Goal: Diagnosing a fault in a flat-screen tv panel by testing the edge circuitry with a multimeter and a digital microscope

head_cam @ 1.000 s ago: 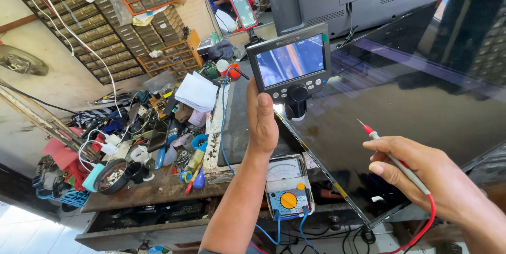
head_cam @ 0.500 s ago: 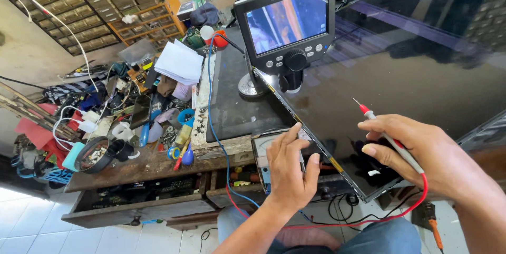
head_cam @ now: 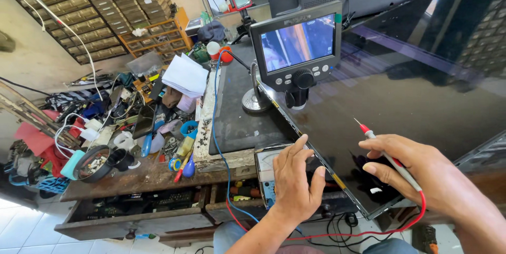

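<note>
1. We have one view only, head-worn, looking steeply down and forward over the workbench (head_cam: 137, 180).
2. Near edge: left hand (head_cam: 295, 180) and right hand (head_cam: 416, 172), close to the lens.
3. Far: the small monitor (head_cam: 298, 46); parts drawers (head_cam: 79, 17) far left.
4. No second view, so no overlap.

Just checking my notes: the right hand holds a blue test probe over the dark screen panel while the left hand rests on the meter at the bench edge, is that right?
Not quite: in the head view the probe in the right hand is red, not blue. It is over the dark screen panel, and the left hand does rest on the meter.
</note>
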